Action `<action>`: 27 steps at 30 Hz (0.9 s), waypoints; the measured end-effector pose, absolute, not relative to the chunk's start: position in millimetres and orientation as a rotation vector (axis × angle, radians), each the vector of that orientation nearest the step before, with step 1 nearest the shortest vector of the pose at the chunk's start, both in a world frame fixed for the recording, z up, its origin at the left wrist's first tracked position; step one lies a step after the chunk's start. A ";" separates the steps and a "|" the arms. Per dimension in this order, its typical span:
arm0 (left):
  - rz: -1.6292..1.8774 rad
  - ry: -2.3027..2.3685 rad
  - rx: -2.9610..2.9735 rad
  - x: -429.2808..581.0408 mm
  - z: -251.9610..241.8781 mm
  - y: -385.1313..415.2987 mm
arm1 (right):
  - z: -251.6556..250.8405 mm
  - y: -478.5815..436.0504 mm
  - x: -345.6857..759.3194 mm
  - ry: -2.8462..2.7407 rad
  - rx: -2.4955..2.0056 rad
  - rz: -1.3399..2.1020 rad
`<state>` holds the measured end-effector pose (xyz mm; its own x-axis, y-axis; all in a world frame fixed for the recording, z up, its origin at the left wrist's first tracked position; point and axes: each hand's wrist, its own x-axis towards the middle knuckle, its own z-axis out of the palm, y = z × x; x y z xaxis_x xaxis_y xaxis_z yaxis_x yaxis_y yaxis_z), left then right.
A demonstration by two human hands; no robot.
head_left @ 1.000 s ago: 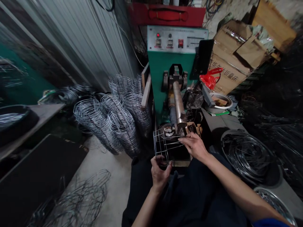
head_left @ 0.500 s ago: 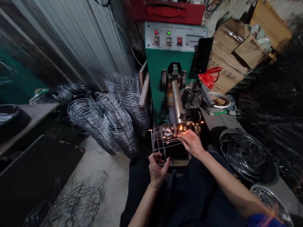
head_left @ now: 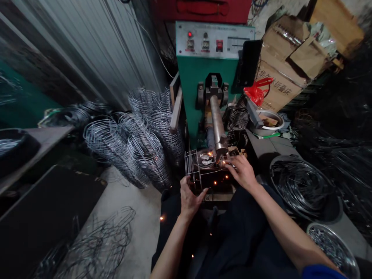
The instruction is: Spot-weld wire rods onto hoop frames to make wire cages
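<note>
Wire cage (head_left: 200,170): at the green spot welder (head_left: 200,77), its far end touching the foot of the steel electrode arm (head_left: 217,124)
Left hand (head_left: 190,203): wide grip wrapped round the cage's near corner
Right hand (head_left: 242,173): narrow grip, fingers on the cage's top wires beside the electrode
Sparks (head_left: 215,182): scattered around the cage and down toward the floor
Welder panel (head_left: 215,40): red lamp lit; labels too small to read
Cardboard box (head_left: 279,85): far right, printed 折叠床
Stacked wire frames (head_left: 130,143): left of the welder
Coiled wire (head_left: 299,186): right
Metal basin (head_left: 331,248): near right, holding wire pieces
</note>
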<state>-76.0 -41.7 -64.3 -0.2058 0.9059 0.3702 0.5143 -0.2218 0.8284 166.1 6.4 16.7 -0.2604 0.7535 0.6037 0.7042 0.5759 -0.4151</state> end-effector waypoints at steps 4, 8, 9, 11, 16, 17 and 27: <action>1.407 1.623 1.549 -76.2 -63.3 -63.4 | -9.2 -27.7 209.5 -1.823 -1.354 0.180; 1.294 1.381 1.106 -95.6 -35.2 -103.0 | -43.5 -54.2 244.2 -1.511 -1.624 0.570; 1.219 1.277 0.976 -102.4 -26.0 -110.5 | -48.0 -60.2 244.6 -1.468 -1.620 0.790; 1.028 1.081 0.759 -115.3 -9.4 -118.2 | -49.7 -72.7 235.4 -1.427 -1.467 1.321; 0.705 0.899 0.673 -131.4 0.8 -109.7 | -42.2 -111.1 191.7 -1.043 -1.172 1.938; 0.699 0.885 0.684 -129.4 -3.7 -109.4 | -45.1 -120.7 183.1 -0.890 -1.198 1.949; 1.000 1.255 0.842 -23.7 -60.1 -157.4 | -85.3 -186.8 119.4 -0.524 -1.128 1.978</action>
<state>-23.7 -157.4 -60.1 0.0281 0.9345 -0.3549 -0.1370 0.3553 0.9246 119.4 -186.8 -85.3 -0.2985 0.7935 -0.5303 -0.4271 -0.6080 -0.6693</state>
